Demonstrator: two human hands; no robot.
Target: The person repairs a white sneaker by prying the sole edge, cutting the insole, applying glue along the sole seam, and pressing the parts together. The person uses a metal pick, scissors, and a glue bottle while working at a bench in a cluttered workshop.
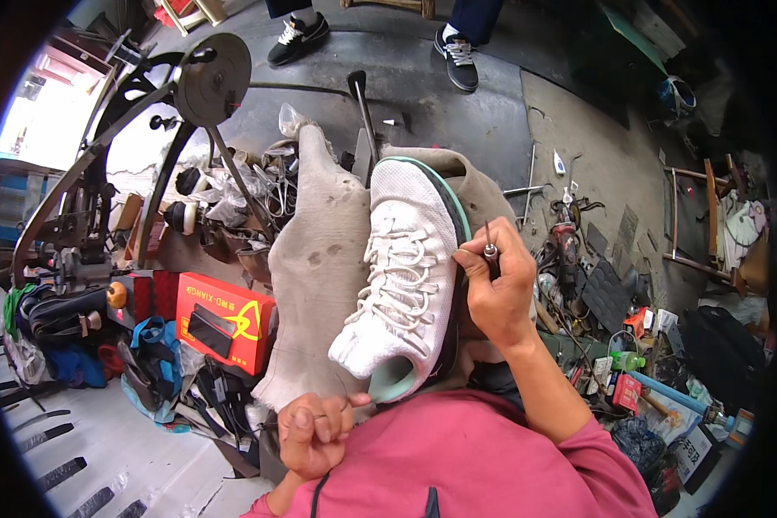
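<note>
A white lace-up sneaker (401, 276) with a mint-green edge and lining lies across my lap, toe away from me, on a worn grey-beige cloth (319, 233). On its right side my right hand (501, 293) is closed round an awl (490, 250), whose thin metal spike points up and away. The thumb and forefinger of that hand meet at the shoe's sole edge. Just left of the heel opening is my left hand (315, 432), its fingers curled in; whatever they hold is hidden or too small to make out.
A hand-cranked machine (211, 82) with a big wheel stands at the left. Beside my lap, a phone (210, 331) rests on a red box (249, 337). Tools and bottles crowd the right. Ahead, another person's dark sneakers (298, 39) stand on the floor mat (388, 69).
</note>
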